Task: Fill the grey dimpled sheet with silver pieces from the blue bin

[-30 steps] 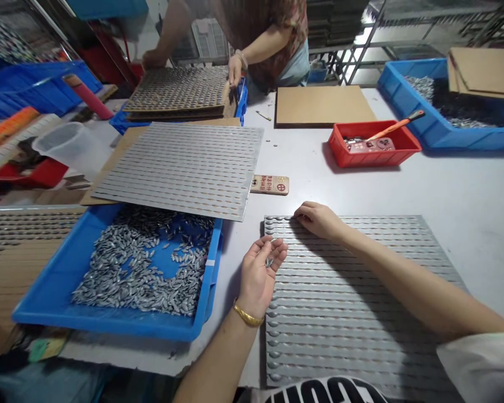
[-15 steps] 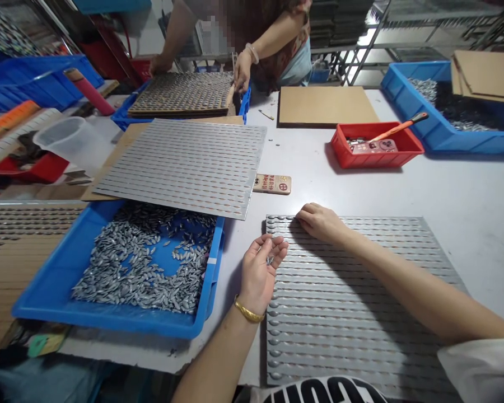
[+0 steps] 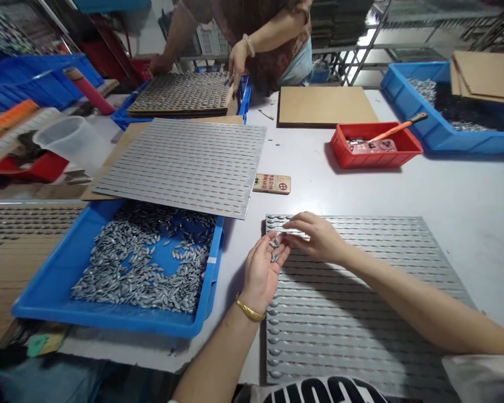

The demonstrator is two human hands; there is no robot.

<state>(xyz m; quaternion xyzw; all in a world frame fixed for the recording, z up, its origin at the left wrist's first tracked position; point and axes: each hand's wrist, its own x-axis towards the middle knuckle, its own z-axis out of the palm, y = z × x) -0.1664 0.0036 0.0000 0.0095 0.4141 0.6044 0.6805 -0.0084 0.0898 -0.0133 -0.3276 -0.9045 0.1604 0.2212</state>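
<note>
My left hand (image 3: 264, 268) lies palm up at the left edge of a grey slotted panel (image 3: 361, 291), cupped round several small grey spindle-shaped pieces (image 3: 274, 244). Reaching across the panel, my right hand (image 3: 317, 238) has its fingers apart, with the fingertips beside my left fingers. I see nothing held in it. More of these pieces sit along the panel's left edge and at the start of its top row. To the left, a blue tray (image 3: 109, 322) holds a heap of loose grey pieces (image 3: 138, 274).
A second slotted panel (image 3: 185, 162) overlaps the blue tray's back. Behind it, another person's hands (image 3: 237, 61) rest at a filled board (image 3: 185, 92). A red bin (image 3: 376, 159) with an orange-handled tool, a brown board stack (image 3: 323, 105) and a blue crate (image 3: 466, 140) stand farther back.
My right hand has come away from the panel's top row towards my left palm, its fingers spreading. My left palm has opened more, showing the pieces. The other person's hand has shifted slightly.
</note>
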